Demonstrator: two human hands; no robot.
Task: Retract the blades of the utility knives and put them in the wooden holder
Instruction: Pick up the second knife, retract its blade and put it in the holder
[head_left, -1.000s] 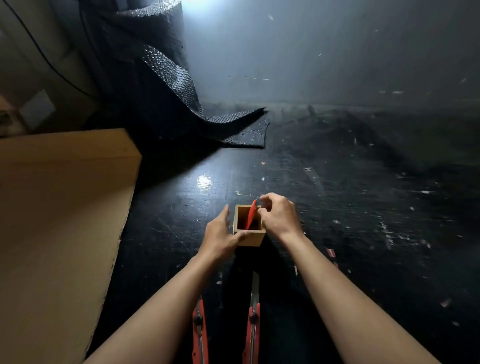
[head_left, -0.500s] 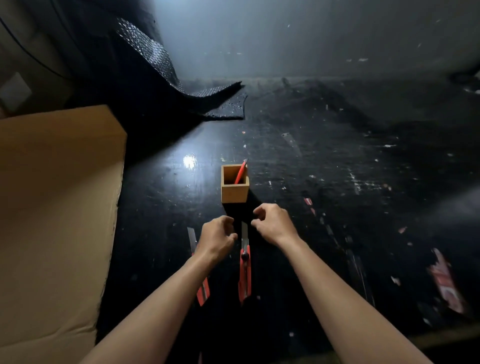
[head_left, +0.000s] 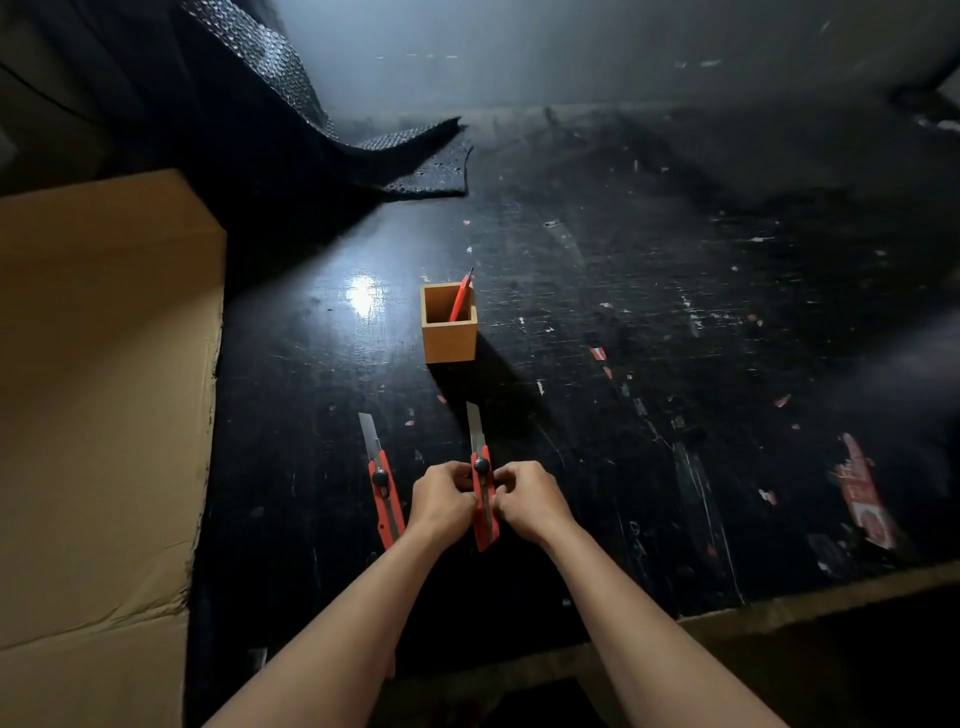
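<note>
A small square wooden holder (head_left: 449, 340) stands on the black table, with one red utility knife (head_left: 461, 300) leaning upright inside it. Nearer me, a red utility knife (head_left: 484, 525) lies pointing away, its steel blade extended toward the holder. My left hand (head_left: 443, 499) grips its body from the left and my right hand (head_left: 524, 498) from the right, fingers close to the black knob. A second red utility knife (head_left: 385, 496) lies just left of my left hand, blade out, untouched.
A large sheet of brown cardboard (head_left: 98, 405) covers the left side. Black bubble wrap (head_left: 332, 124) drapes down at the back left. The table's front edge (head_left: 779, 608) runs at lower right, near a red torn label (head_left: 862, 493). Paper scraps dot the table.
Both hands left the holder, where the right hand had dropped a knife, came back toward me and closed on the middle knife lying on the table. The view tilted down.
</note>
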